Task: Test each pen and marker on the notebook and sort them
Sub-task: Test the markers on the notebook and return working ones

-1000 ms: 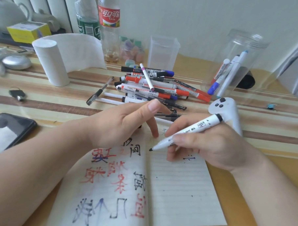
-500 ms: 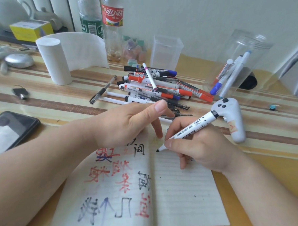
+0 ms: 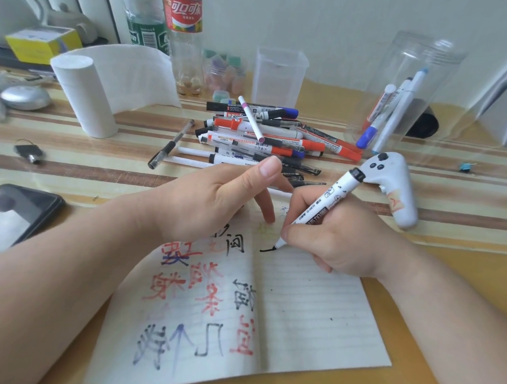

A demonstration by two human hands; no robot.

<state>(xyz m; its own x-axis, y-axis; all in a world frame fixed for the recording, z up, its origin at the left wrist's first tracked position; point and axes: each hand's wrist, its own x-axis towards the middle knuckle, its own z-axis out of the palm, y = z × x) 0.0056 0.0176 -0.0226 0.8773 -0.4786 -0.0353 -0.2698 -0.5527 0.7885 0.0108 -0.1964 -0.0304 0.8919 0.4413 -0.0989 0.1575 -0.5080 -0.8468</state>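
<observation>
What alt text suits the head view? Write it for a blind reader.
The right hand grips a white marker, its tip on a black stroke atop the right page of an open notebook, while the left hand presses a fingertip on the page near the fold. Behind lie a pile of pens and markers and a clear jar holding several more.

可口可乐 on bottle label [image 3: 183,13]

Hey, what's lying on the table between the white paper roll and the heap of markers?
In the head view, one slim clear pen with black ends lies slanted between the white paper roll and the heap of markers.
</observation>
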